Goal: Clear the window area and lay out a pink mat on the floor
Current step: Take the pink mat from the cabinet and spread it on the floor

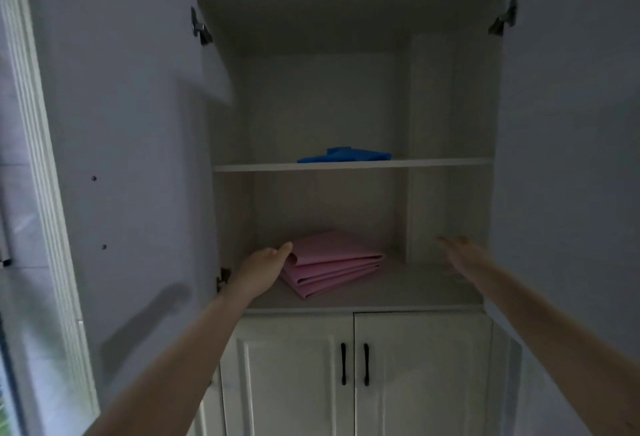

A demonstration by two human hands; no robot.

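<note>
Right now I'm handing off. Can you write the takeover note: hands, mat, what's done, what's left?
Left hand: open, fingers at the left edge of the folded pink mat, no grip yet.
Right hand: open, reaching in, apart from the mat.
Mat lies folded on the cabinet's lower shelf; a blue cloth sits on the shelf above.
Done: both cabinet doors open.
Left: take the mat out and spread it on the floor.

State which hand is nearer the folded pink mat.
Left. The left hand touches the folded pink mat at its left edge; the right hand hovers apart, off to its right.
</note>
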